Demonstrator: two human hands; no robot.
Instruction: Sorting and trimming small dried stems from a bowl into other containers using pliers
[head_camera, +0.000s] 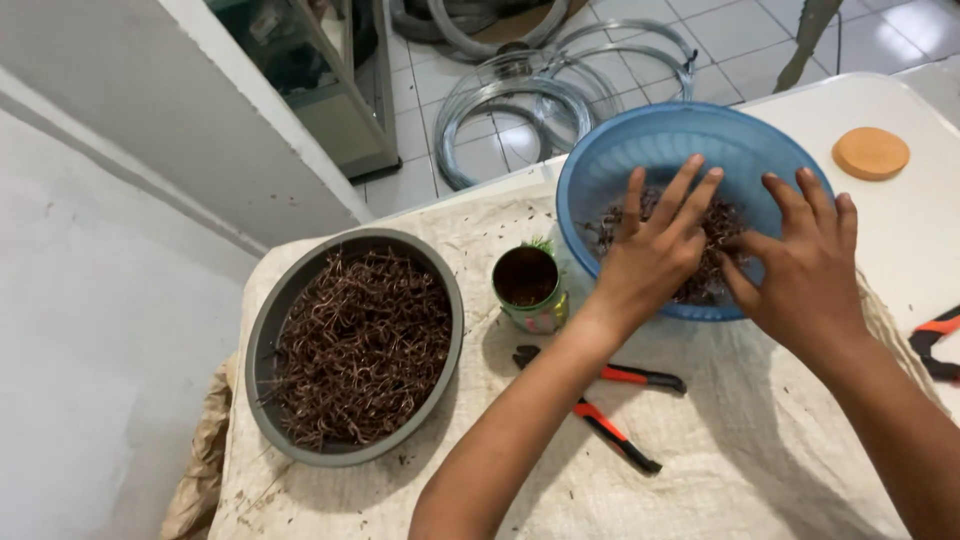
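Observation:
Both my hands reach into a blue plastic basket at the table's far side. My left hand lies flat with fingers spread on a pile of small brown rusty wire pieces inside it. My right hand rests on the basket's right side, fingers apart, thumb touching the same pile. Neither hand visibly grips anything. To the left stands a grey oval basin heaped with tangled brown wire bits. Between the two containers sits a small green tin can, open at the top.
Orange-and-black handled pliers lie on the pale cloth under my left forearm. Another orange-handled tool lies at the right edge. A round orange disc sits far right. Coils of grey wire lie on the tiled floor beyond.

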